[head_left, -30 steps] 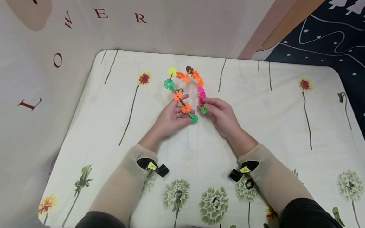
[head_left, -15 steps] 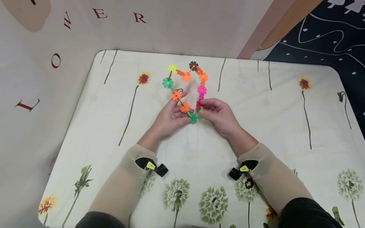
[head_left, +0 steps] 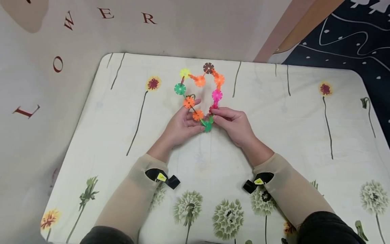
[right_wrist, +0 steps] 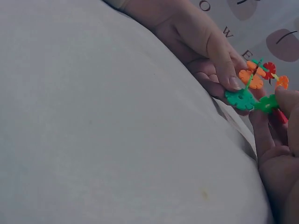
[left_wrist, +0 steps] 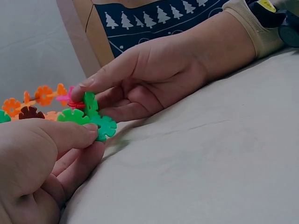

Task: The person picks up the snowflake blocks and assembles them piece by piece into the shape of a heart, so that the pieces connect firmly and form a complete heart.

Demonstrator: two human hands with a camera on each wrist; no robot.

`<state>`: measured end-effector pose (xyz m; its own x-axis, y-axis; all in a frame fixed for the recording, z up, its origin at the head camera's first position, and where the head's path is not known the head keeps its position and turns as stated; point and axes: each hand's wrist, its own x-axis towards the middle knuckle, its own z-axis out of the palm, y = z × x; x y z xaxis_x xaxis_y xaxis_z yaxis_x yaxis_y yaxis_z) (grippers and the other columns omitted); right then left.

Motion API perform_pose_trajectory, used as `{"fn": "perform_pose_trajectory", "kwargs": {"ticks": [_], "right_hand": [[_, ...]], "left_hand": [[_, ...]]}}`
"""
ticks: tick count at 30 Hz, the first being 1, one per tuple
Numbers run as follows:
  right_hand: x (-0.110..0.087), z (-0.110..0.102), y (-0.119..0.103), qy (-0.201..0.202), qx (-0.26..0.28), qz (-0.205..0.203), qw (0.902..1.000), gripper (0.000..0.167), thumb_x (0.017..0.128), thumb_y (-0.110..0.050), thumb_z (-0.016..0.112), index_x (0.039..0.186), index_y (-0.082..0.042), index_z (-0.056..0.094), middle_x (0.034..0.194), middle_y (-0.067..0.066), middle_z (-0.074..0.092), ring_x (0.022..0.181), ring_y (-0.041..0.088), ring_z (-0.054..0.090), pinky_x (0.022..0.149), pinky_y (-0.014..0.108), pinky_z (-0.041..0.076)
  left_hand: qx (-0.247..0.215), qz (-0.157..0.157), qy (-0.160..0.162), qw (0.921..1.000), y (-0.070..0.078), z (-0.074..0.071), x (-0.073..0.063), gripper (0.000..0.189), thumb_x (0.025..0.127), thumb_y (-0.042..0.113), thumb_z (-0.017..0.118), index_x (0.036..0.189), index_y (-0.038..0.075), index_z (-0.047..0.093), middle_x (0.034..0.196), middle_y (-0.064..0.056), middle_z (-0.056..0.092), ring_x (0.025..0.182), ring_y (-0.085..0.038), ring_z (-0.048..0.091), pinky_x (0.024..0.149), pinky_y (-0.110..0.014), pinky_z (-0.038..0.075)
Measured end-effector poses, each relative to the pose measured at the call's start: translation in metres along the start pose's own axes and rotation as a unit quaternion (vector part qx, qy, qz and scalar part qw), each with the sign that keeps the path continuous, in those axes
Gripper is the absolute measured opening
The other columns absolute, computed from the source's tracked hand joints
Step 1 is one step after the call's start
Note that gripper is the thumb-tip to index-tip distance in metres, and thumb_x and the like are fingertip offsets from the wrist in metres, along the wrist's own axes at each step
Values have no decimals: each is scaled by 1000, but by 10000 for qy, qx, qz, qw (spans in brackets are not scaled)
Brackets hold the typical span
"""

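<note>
A chain of slotted plastic snowflake discs lies in a ring between my hands in the head view, with a brown disc (head_left: 208, 68) at its far side. My left hand (head_left: 179, 128) pinches the teal disc (left_wrist: 108, 128) at one end between thumb and fingers. The orange discs (head_left: 198, 115) of that side lie over its fingers. My right hand (head_left: 236, 125) holds the other end by its bright green disc (right_wrist: 267, 104), beside a red disc mostly hidden by the fingers. The bright green disc meets the teal disc's edge; whether their slots interlock I cannot tell.
The hands work above a white cloth (head_left: 201, 162) printed with flowers and stems, which covers the table. A pale wall with letters (head_left: 149, 18) stands behind it, and a dark patterned panel (head_left: 344, 40) is at the right.
My right hand has moved slightly left, bringing the bright green disc up to the teal one. The chain's far right part has swung outward to the right. My left hand stays nearly still.
</note>
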<state>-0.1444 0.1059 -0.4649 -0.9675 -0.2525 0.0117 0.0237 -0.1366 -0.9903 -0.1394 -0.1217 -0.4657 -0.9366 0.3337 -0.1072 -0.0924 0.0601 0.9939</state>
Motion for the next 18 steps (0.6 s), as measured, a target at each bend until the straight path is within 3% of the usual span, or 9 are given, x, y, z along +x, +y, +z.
{"fn": "perform_pose_trajectory", "kwargs": {"ticks": [5, 9, 14, 18], "right_hand": [[0, 1, 1, -2, 42, -89, 10000, 29, 96, 13, 71, 124, 12, 71, 115, 8, 79, 109, 19, 75, 94, 33, 59], [0, 1, 1, 16, 95, -68, 9999, 27, 95, 14, 72, 122, 11, 73, 112, 8, 80, 107, 20, 76, 93, 34, 60], [0, 2, 2, 67, 91, -106, 9999, 27, 95, 14, 72, 121, 12, 73, 112, 8, 79, 106, 21, 76, 93, 35, 60], [0, 2, 2, 132, 62, -105, 9998, 26, 95, 14, 72, 121, 14, 71, 111, 6, 79, 106, 21, 76, 93, 34, 60]], "left_hand": [[76, -118, 20, 9999, 1, 0, -1, 90, 89, -10, 80, 164, 19, 40, 135, -15, 66, 101, -29, 75, 91, -34, 61], [74, -193, 36, 9998, 2, 0, -1, 88, 89, -8, 81, 163, 18, 41, 131, -16, 70, 101, -29, 76, 91, -34, 61], [125, -301, 105, 9994, 3, 2, -1, 73, 90, -6, 82, 152, 12, 47, 127, -15, 73, 102, -28, 76, 91, -35, 61], [238, -501, 202, 9983, 4, 4, -1, 59, 91, -1, 81, 139, 14, 51, 115, -12, 77, 96, -26, 77, 85, -36, 63]]}}
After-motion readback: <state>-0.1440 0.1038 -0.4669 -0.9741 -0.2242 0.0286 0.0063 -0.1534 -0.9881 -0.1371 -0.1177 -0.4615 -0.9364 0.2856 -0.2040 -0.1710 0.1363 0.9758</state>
